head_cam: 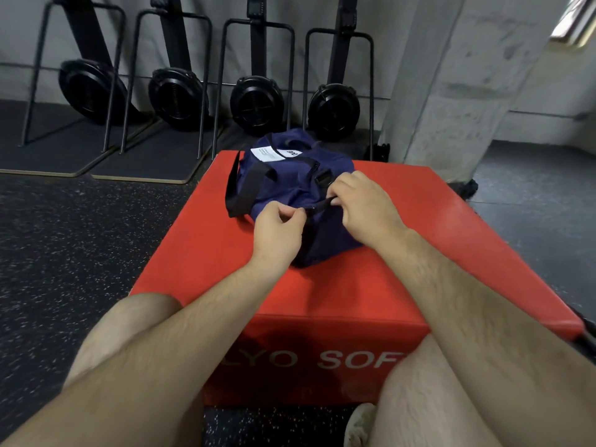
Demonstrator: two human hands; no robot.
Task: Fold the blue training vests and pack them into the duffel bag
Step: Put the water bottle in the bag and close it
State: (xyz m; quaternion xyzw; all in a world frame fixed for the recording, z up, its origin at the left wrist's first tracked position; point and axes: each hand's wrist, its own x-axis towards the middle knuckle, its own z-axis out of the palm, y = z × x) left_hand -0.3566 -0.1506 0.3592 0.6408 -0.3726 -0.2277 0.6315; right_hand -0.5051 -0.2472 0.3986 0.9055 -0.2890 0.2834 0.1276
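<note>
Bare knees frame the near edge of a red padded box (419, 221), and both forearms reach forward over it to the duffel bag (290, 179) sitting on top. The bag lies straight ahead of the hands, its long axis running away from the person and slanting a little, with the near end under the wrists and the white label (267, 153) at the far end. The left hand (277, 227) is the nearer one, pinching the fabric at the near end of the dark zip line (319, 206). The right hand (358, 204), just beyond it, is curled round something on that line, probably the pull, though its fingers hide it. Any zipping would run along the axis between the two hands.

The bag is navy, soft and plump, with a black strap (235, 185) drooping off the side beyond the left hand. No vests show, so I cannot tell whether they are inside.
</note>
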